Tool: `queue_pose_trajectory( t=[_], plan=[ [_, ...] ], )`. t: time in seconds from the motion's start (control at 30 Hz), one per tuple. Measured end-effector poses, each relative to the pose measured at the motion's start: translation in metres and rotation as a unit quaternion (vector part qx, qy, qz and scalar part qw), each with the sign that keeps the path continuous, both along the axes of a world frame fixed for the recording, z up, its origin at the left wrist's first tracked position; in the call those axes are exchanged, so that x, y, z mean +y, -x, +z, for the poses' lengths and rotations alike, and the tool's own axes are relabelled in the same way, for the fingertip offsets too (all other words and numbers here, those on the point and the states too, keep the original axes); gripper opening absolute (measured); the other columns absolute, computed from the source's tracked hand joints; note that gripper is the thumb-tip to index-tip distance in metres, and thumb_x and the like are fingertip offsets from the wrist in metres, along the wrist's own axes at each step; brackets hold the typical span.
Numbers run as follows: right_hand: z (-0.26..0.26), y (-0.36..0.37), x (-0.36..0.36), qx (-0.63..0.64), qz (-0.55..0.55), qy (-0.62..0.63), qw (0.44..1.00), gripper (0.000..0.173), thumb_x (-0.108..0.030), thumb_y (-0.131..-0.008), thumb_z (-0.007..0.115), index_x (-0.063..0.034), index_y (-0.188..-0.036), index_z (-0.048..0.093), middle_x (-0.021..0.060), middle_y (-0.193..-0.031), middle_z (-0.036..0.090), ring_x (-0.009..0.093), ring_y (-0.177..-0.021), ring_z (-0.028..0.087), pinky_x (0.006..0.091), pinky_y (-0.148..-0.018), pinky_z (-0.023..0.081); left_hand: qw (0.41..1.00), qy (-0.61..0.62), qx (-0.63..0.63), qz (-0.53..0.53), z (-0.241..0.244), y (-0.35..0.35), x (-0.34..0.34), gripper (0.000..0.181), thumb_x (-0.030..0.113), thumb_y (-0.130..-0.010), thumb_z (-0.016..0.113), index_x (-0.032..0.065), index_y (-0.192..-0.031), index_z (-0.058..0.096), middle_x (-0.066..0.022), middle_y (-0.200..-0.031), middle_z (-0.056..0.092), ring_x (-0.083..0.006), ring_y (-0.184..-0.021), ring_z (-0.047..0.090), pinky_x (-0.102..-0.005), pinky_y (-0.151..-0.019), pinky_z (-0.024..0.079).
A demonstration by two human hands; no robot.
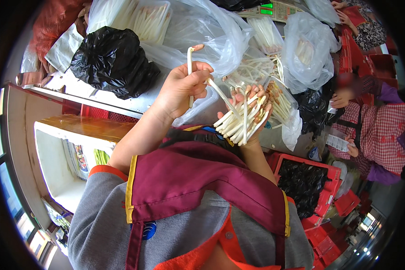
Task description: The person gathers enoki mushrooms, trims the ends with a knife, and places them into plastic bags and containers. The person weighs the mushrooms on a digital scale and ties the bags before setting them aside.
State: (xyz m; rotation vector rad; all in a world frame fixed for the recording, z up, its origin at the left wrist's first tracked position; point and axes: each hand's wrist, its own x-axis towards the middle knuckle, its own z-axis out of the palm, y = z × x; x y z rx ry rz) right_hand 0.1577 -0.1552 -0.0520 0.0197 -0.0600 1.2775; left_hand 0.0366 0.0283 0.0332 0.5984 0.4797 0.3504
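Note:
My left hand (189, 82) pinches a white peanut sprout (190, 62), held upright with its brown-pink seed head bent over at the top. A second long sprout slants from beside these fingers down to the bundle. To its right, my right hand (256, 133) is wrapped around a thick bundle of peanut sprouts (234, 125), seed heads up and pale stems toward me; most of its fingers are hidden. Behind the bundle lie a clear plastic box of sprouts (253, 67) and a clear bag with more sprouts (283, 108).
Black plastic bags (111, 62), a tray of sprouts (152, 20), a wrapped tray (266, 33) and a digital scale (285, 11) are on the metal table. A foam box (54, 168) stands left, a red crate (334, 175) right. Two other people are at the right, one in a checked apron (386, 128).

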Motion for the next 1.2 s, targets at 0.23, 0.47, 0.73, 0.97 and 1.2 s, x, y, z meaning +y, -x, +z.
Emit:
queue_pose_trajectory(
  t=[0.23, 0.47, 0.73, 0.97, 1.2],
  plan=[
    [-0.006, -0.011, -0.008, -0.037, -0.045, 0.035, 0.998, 0.070, -0.070, -0.080, 0.042, -0.0297, -0.137, 0.033, 0.0157, -0.129, 0.047, 0.037, -0.120, 0.044, 0.0657, -0.095, 0.033, 1.000, 0.017, -0.003, 0.016, 0.000, 0.002, 0.006, 0.008, 0.008, -0.085, 0.059, 0.0035, -0.091, 0.056, -0.0029, -0.071, 0.052, -0.0041, -0.047, 0.031, -0.0214, -0.046, 0.027],
    [0.008, 0.002, -0.012, -0.001, -0.016, 0.020, 1.000, 0.069, -0.068, -0.077, 0.050, -0.0255, -0.130, 0.039, 0.0112, -0.116, 0.047, 0.031, -0.111, 0.047, 0.0636, -0.089, 0.040, 0.997, -0.019, -0.012, 0.080, -0.015, 0.003, 0.020, 0.009, 0.011, -0.088, 0.058, 0.0043, -0.093, 0.054, -0.0029, -0.071, 0.051, -0.0042, -0.048, 0.034, -0.0212, -0.047, 0.028],
    [0.007, -0.003, -0.037, 0.002, -0.051, 0.016, 0.999, 0.071, -0.067, -0.078, 0.049, -0.0254, -0.134, 0.037, 0.0137, -0.122, 0.048, 0.032, -0.114, 0.045, 0.0651, -0.092, 0.037, 0.977, -0.189, 0.093, -0.013, -0.023, -0.047, -0.007, 0.016, 0.016, -0.088, 0.058, 0.0056, -0.099, 0.052, -0.0019, -0.073, 0.055, -0.0027, -0.050, 0.033, -0.0185, -0.046, 0.028],
    [0.004, -0.005, -0.050, 0.022, -0.067, -0.009, 0.997, 0.074, -0.068, -0.077, 0.049, -0.0242, -0.135, 0.037, 0.0143, -0.126, 0.047, 0.033, -0.116, 0.043, 0.0651, -0.094, 0.034, 0.938, -0.280, 0.146, -0.141, -0.029, -0.048, -0.015, 0.035, 0.020, -0.090, 0.053, 0.0023, -0.120, 0.048, -0.0020, -0.090, 0.062, -0.0029, -0.052, 0.031, -0.0176, -0.049, 0.030],
    [0.013, -0.002, -0.030, 0.014, -0.034, -0.015, 0.999, 0.070, -0.066, -0.078, 0.051, -0.0264, -0.134, 0.034, 0.0126, -0.117, 0.043, 0.032, -0.113, 0.045, 0.0643, -0.092, 0.038, 0.972, -0.145, 0.078, -0.169, -0.025, -0.025, -0.019, 0.035, 0.022, -0.093, 0.039, 0.0008, -0.118, 0.051, -0.0027, -0.087, 0.055, -0.0048, -0.050, 0.027, -0.0187, -0.047, 0.027]
  ],
)
